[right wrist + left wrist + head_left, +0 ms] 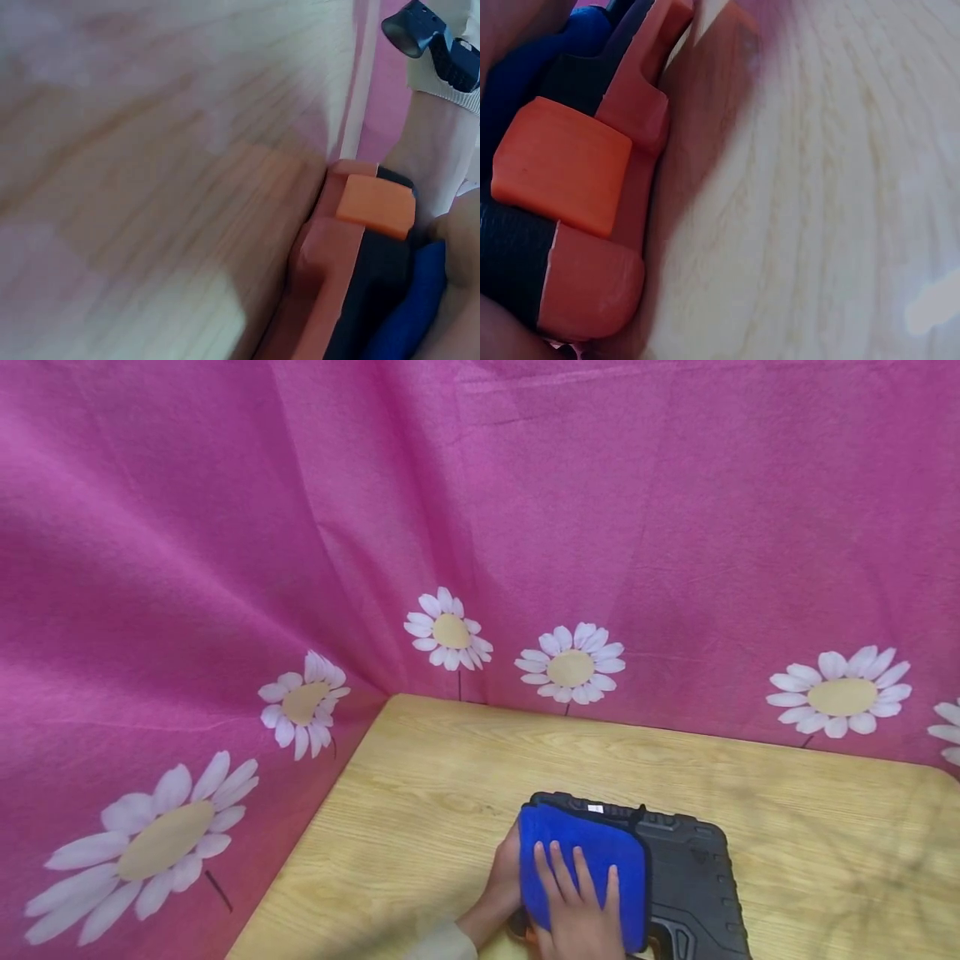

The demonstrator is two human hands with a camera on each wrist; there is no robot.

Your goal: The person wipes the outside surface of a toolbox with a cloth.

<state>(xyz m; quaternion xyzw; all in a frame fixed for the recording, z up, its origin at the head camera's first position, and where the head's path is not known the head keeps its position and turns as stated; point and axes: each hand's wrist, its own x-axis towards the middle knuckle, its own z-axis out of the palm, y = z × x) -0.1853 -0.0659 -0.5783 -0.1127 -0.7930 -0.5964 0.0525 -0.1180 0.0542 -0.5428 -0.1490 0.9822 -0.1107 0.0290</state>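
A blue cloth with a dark edge lies over the left part of a black hard case. My right hand rests on the cloth, palm down, its fingers straight and spread. Against the left side of the case and cloth is my left hand, its fingertips hidden behind the cloth. In the left wrist view, the case's side shows a red-orange lower shell and a bright orange latch. The right wrist view shows another view of an orange latch beside the blue cloth.
The case lies on a light wood-grain table. A pink curtain with printed white daisies hangs along the table's back and left edges. A dark wrist device sits on a pale sleeve in the right wrist view.
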